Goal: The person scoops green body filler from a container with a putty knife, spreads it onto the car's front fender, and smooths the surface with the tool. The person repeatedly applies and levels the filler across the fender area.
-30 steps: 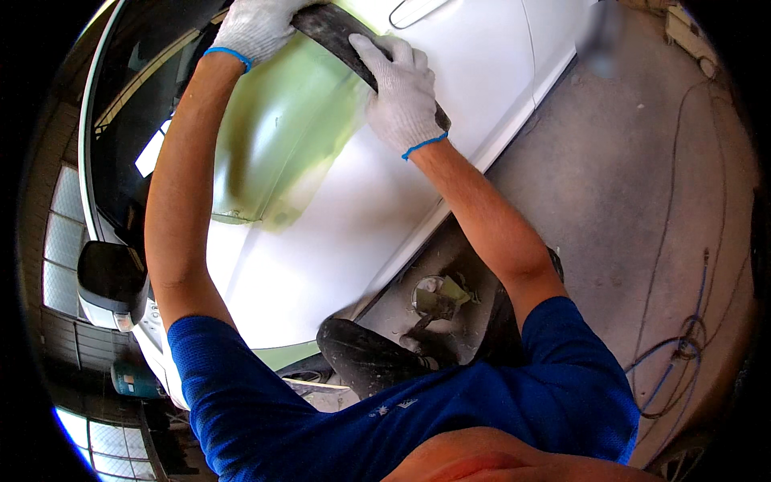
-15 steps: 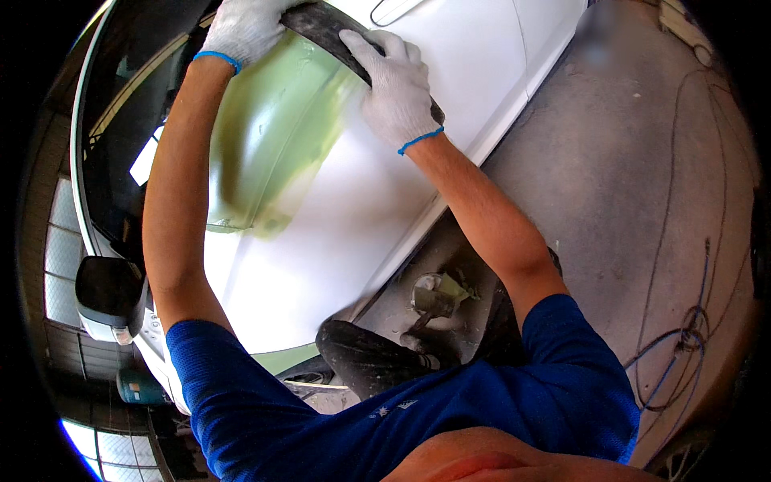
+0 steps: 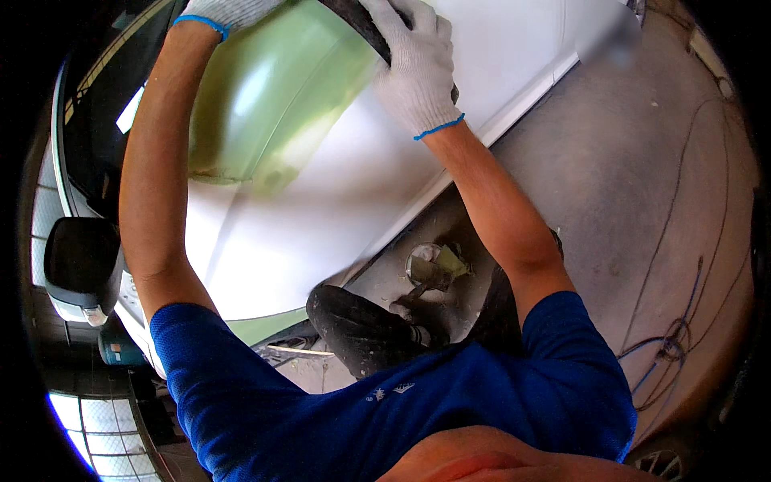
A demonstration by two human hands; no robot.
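Note:
A long, dark sanding block (image 3: 360, 24) lies slantwise against a white car's side panel (image 3: 321, 209). My right hand (image 3: 418, 76), in a white knitted glove with a blue cuff, is wrapped over its near end. At the top edge my left hand (image 3: 233, 11), gloved the same way, reaches to the block's far end; its fingers are mostly cut off by the picture's rim. Below and left of the block spreads a smooth, pale green patch of filler (image 3: 281, 104), its edges fading into the white paint.
The car's side mirror (image 3: 83, 261) juts out beside my left arm. Near my knee (image 3: 357, 325), on the floor, is a small round container (image 3: 434, 269) with greenish, spattered pieces on it. Coiled hoses (image 3: 673, 347) lie on the concrete floor (image 3: 594, 193) at right.
Both hands and the sanding block sit higher in the picture, the left hand now partly out of it. The car and floor have shifted as my view tilted.

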